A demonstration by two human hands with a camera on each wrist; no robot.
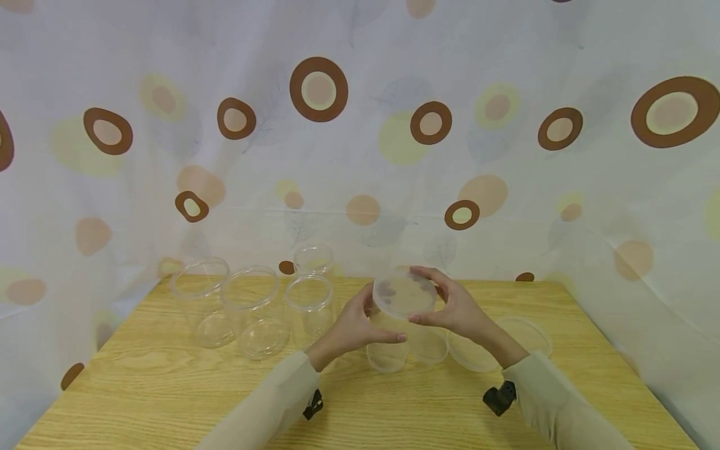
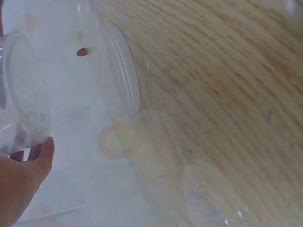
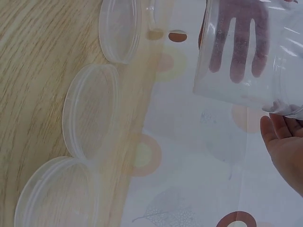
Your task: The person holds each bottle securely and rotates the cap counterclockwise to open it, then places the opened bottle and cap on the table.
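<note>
A clear plastic jar (image 3: pixel 232 87), topped by a translucent round lid (image 1: pixel 404 295), is held above the table between both hands. My left hand (image 1: pixel 353 328) grips the jar's side, thumb in front; in the right wrist view its fingers show through the clear wall. With thumb at the front edge and fingers at the far edge, my right hand (image 1: pixel 458 309) holds the lid from the right. The right wrist view catches that hand's fingertips (image 3: pixel 279 125) at the lid end of the jar. Whether the lid is fully seated, I cannot tell.
Several open clear jars stand on the left, including a wide jar (image 1: pixel 250 300), a narrower jar (image 1: pixel 309 300) and one farther back (image 1: pixel 313 256). Loose lids (image 3: pixel 92 111) lie in a row on the right of the wooden table (image 1: pixel 360 419). A patterned curtain (image 1: pixel 360 156) encloses the back and sides.
</note>
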